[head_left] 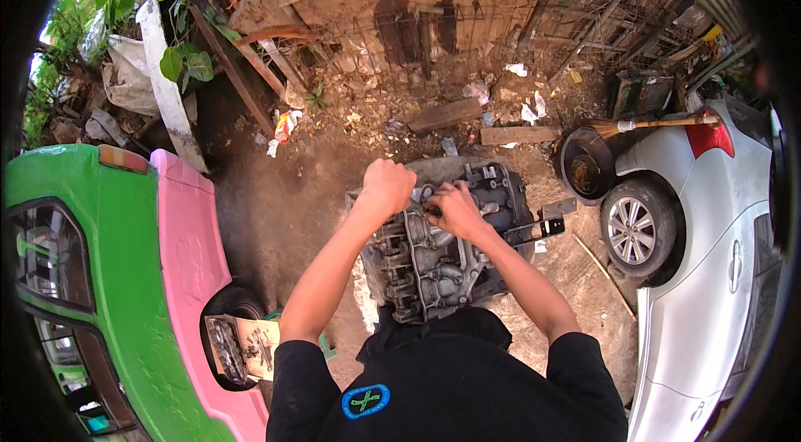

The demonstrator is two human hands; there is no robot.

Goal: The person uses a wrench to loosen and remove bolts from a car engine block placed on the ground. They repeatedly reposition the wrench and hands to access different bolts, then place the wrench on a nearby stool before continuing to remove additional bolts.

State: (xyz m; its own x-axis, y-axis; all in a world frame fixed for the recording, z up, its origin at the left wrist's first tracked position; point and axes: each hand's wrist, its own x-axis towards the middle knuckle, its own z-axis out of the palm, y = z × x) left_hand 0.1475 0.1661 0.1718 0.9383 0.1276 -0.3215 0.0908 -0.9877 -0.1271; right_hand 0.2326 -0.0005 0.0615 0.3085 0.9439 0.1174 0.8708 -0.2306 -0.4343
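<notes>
In front of me stands a car engine [430, 271], its greasy metal top uncovered, with rows of valve gear along the left side. Over its far left part my left hand [388, 188] is closed in a fist; whatever it grips is hidden by the fingers. My right hand [456, 210] bends down onto the far middle of the engine, beside the left one. Its fingers are drawn together at a small dark part that I cannot make out. A dark cover-like section and a metal bracket [549, 225] show on the engine's right side.
A green and pink vehicle [188, 208] stands on the left, a silver car [709, 225] on the right. Near its wheel sit a black basin [586, 166] and a broom [651, 123]. A cardboard piece with small metal parts [257, 346] lies at lower left. Wood planks [446, 116] and litter lie beyond.
</notes>
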